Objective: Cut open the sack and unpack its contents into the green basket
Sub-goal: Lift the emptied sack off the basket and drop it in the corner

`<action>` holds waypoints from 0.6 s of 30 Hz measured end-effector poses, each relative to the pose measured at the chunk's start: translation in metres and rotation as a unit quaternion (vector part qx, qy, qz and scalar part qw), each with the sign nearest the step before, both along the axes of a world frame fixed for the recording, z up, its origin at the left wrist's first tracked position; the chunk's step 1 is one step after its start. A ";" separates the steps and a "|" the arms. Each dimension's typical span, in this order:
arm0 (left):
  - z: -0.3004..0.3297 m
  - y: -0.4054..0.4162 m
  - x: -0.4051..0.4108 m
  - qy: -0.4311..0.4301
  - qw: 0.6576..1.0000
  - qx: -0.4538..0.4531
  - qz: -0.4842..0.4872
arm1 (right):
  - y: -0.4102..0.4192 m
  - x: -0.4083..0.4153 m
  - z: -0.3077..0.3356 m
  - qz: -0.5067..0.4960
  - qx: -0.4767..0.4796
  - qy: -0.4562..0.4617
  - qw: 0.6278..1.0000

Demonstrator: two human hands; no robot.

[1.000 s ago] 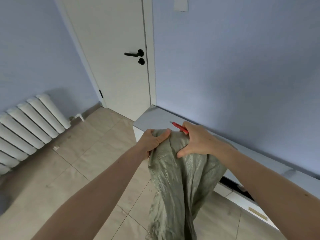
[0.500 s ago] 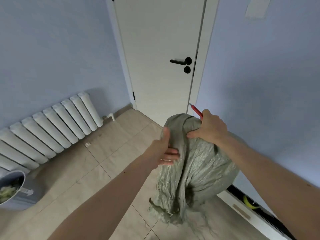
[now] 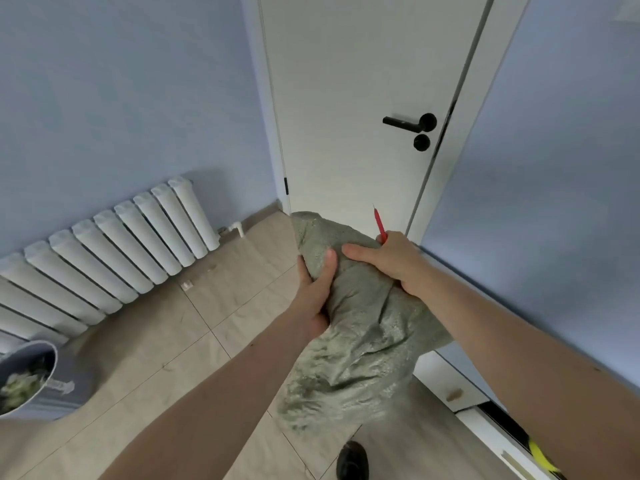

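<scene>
A grey-green woven sack point(image 3: 360, 327) hangs in the air in front of me, held up above the tiled floor. My left hand point(image 3: 317, 289) is closed around the sack's bunched upper part from the left. My right hand point(image 3: 391, 261) presses on the sack's top from the right and also holds a thin red cutter point(image 3: 379, 223), whose tip points up toward the door. The sack's lower end is frayed and bulges over the floor. No green basket is in view.
A white door point(image 3: 349, 109) with a black handle point(image 3: 410, 122) stands straight ahead. A white radiator point(image 3: 114, 251) runs along the left wall. A grey bin point(image 3: 29, 379) sits at the lower left. A low white cabinet point(image 3: 450, 382) lines the right wall. A dark shoe point(image 3: 352, 460) shows below.
The view has swung left from the cabinet toward the door. The sack has been lifted off the cabinet, and my left hand has taken a fresh grip round its upper part.
</scene>
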State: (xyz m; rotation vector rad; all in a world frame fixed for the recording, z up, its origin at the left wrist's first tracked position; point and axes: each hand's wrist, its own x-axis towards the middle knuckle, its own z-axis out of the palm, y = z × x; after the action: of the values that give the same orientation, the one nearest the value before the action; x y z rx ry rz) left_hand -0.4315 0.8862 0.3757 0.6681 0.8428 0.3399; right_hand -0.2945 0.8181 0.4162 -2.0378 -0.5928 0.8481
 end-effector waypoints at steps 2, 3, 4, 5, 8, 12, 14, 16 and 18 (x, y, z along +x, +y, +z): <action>0.002 0.019 0.011 0.001 0.999 0.000 0.043 | 0.021 0.009 -0.002 0.030 -0.050 -0.074 0.996; 0.002 0.028 0.016 0.009 0.998 0.004 0.058 | 0.031 0.013 -0.002 0.038 -0.070 -0.123 0.989; 0.001 0.038 0.021 0.021 0.997 0.008 0.077 | 0.041 0.018 -0.001 0.039 -0.074 -0.172 0.982; 0.000 0.048 0.026 0.034 0.995 0.010 0.098 | 0.051 0.022 -0.001 0.037 -0.059 -0.210 0.975; -0.002 0.080 0.040 0.088 0.981 0.011 0.174 | 0.078 0.024 0.002 0.084 -0.001 -0.219 0.972; -0.004 0.120 0.048 0.104 0.974 0.024 0.198 | 0.114 0.019 -0.009 0.169 -0.037 -0.145 0.974; 0.000 0.143 0.049 0.053 0.985 -0.029 0.162 | 0.138 0.022 -0.016 0.177 -0.047 -0.130 0.974; 0.004 0.166 0.047 0.011 0.985 -0.091 0.148 | 0.164 0.027 -0.023 0.167 -0.050 -0.126 0.977; -0.003 0.195 0.043 -0.004 0.984 -0.114 0.140 | 0.192 0.032 -0.030 0.150 -0.035 -0.136 0.979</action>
State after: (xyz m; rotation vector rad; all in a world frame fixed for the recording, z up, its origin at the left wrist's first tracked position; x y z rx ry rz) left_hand -0.3889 1.0815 0.3725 0.3351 0.9535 0.4899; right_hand -0.2626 1.0099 0.3857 -2.1795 -1.0561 0.7736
